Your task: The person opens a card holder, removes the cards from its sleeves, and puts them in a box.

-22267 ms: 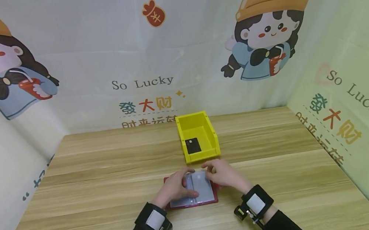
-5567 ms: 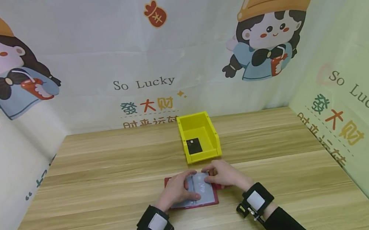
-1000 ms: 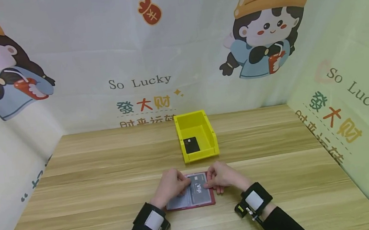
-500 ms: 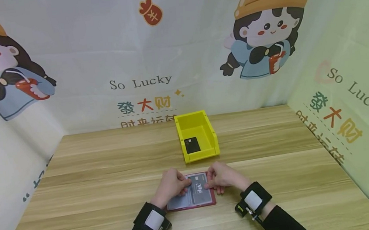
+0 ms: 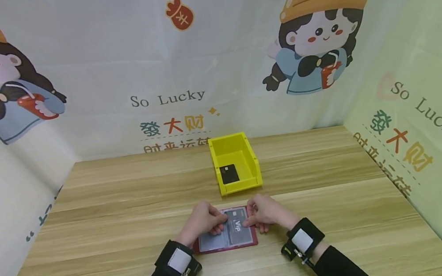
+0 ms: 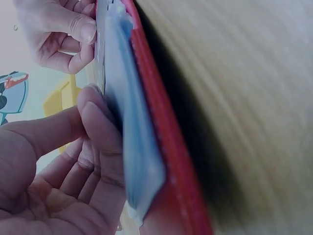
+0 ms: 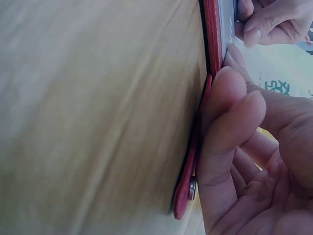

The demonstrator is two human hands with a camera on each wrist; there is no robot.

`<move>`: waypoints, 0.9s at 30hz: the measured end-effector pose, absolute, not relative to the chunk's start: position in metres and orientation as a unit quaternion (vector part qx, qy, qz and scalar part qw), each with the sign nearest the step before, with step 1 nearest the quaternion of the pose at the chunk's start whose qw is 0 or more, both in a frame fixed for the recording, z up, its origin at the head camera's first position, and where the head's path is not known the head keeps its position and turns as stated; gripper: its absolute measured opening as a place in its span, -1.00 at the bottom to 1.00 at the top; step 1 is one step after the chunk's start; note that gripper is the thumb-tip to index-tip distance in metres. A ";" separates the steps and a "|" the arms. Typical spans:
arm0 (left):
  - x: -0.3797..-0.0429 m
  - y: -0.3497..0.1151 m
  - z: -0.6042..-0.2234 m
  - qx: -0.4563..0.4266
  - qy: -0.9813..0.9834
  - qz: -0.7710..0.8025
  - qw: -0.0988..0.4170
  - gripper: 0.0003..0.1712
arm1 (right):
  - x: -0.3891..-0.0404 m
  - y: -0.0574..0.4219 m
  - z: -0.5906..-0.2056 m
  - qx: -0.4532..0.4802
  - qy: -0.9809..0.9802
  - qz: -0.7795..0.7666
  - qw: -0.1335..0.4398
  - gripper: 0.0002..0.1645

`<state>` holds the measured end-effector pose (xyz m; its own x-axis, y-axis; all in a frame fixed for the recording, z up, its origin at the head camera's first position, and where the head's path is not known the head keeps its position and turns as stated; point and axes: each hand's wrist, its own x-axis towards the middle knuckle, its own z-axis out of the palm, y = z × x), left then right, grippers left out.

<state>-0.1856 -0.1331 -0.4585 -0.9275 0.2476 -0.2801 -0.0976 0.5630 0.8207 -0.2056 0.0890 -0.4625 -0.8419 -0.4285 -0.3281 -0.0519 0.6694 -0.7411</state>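
Note:
A red card holder (image 5: 254, 238) lies spread on the table, its clear plastic sleeves (image 5: 213, 242) facing up. In its right-hand sleeve sits a grey card (image 5: 238, 237) marked "Vip". My left hand (image 5: 201, 222) pinches with thumb and forefinger by the card's inner edge, at the plastic; the left wrist view shows those fingertips against the sleeves (image 6: 139, 152). The right hand (image 5: 267, 211) grips the holder's right edge, thumb on the card side and curled fingers along the red cover (image 7: 213, 39). A red strap with a metal snap (image 7: 191, 188) sticks out below those fingers.
Just beyond the holder stands a yellow bin (image 5: 250, 164) with a black card (image 5: 230, 174) flat inside. The wooden table (image 5: 112, 210) ends at a printed cloth backdrop (image 5: 238, 65) behind and on both sides.
Since the older frames, the left hand has gone from spread over the sleeves to pinching, and the grey card shows more clearly. Over the last second the hands have hardly moved.

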 end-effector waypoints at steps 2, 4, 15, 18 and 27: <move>-0.186 -0.135 -0.457 0.052 0.860 0.470 0.191 -0.76 | -0.206 0.089 -0.462 -0.136 0.881 -0.382 0.246 -0.63; -0.187 -0.136 -0.456 0.056 0.857 0.473 0.199 -0.76 | -0.205 0.088 -0.461 -0.132 0.881 -0.382 0.247 -0.63; -0.188 -0.131 -0.459 0.039 0.869 0.454 0.194 -0.73 | -0.208 0.087 -0.461 -0.127 0.882 -0.373 0.260 -0.65; -0.189 -0.130 -0.460 0.032 0.869 0.454 0.193 -0.72 | -0.209 0.088 -0.461 -0.129 0.880 -0.373 0.265 -0.65; -0.190 -0.131 -0.462 0.014 0.869 0.453 0.200 -0.72 | -0.210 0.088 -0.462 -0.125 0.878 -0.372 0.275 -0.67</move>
<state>-0.1898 -0.1310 -0.4623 -0.9193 0.2052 -0.3358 -0.1576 0.5898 0.7920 -0.2101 0.0883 -0.4621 -0.8173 -0.4232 -0.3909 -0.0140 0.6929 -0.7209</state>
